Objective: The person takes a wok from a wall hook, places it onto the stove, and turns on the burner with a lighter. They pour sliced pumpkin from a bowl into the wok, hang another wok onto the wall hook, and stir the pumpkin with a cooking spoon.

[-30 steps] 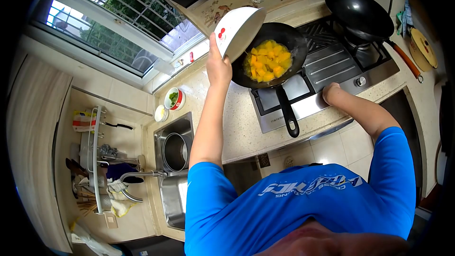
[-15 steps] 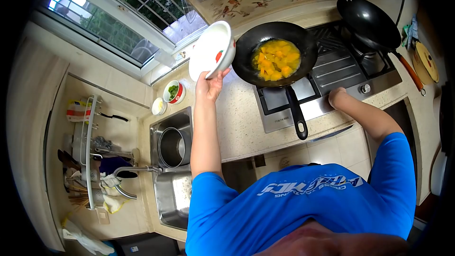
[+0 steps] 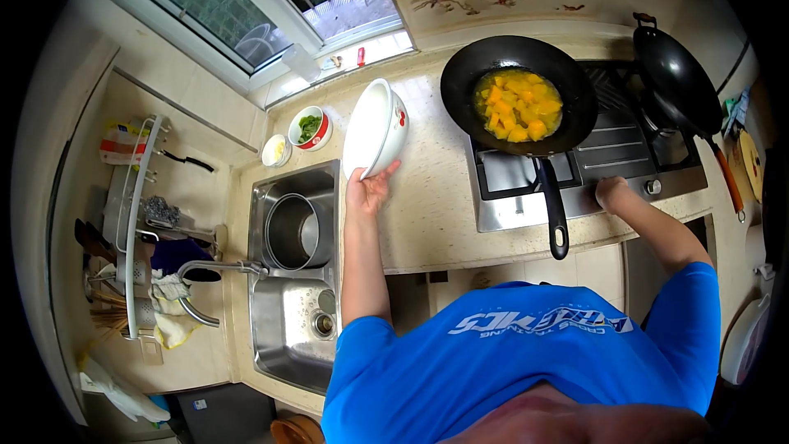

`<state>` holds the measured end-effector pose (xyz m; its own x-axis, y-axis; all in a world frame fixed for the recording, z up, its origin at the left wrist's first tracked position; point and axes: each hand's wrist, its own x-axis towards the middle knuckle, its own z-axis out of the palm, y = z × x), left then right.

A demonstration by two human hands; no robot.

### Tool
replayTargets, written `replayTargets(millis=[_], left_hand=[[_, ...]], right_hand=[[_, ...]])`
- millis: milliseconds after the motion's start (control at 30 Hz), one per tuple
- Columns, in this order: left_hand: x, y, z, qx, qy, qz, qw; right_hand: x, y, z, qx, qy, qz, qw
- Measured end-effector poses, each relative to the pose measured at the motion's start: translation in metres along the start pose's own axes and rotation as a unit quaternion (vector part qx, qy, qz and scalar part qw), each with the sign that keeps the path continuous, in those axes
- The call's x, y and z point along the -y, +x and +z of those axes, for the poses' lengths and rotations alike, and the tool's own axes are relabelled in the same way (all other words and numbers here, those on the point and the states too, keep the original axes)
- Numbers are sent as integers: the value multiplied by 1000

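The fingers of the left hand (image 3: 371, 191) are closed around the near end of a white bowl (image 3: 374, 130). The bowl is held tilted over the counter (image 3: 427, 214), left of the pan (image 3: 464, 89). The right hand (image 3: 610, 194) is positioned at the stove (image 3: 503, 215) front; the state of its fingers cannot be told. Orange chunks (image 3: 519, 105) are contained in the pan. Greens (image 3: 309, 127) are held in a red bowl (image 3: 322, 133) beyond the sink (image 3: 283, 312).

A bright blue short-sleeved shirt (image 3: 460, 370), lower centre of frame, carries large and small white lettering (image 3: 486, 323) (upside down here).
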<state>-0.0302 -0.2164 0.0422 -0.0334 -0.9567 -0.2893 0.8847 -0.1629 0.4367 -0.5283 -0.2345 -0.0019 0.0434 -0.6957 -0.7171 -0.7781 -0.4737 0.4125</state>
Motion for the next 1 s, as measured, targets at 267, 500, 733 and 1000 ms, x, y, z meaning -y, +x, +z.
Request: replayTargets(millis=[267,500,733,1000], left_hand=[[-20,-21,-22,-39,36,24,998],[-55,-56,-18,20,52,8,998],[-83,-123,2,-10,95,103,990],[-71,-254,-9,-93,128,266,951]], right_hand=[[-5,10,16,-14,-8,-5,1000],[-1,-14,-6,-10,-19,-9,1000],[-6,-14,-4,-34,-49,-36,998],[-14,-8,1,-60,20,-41,997]])
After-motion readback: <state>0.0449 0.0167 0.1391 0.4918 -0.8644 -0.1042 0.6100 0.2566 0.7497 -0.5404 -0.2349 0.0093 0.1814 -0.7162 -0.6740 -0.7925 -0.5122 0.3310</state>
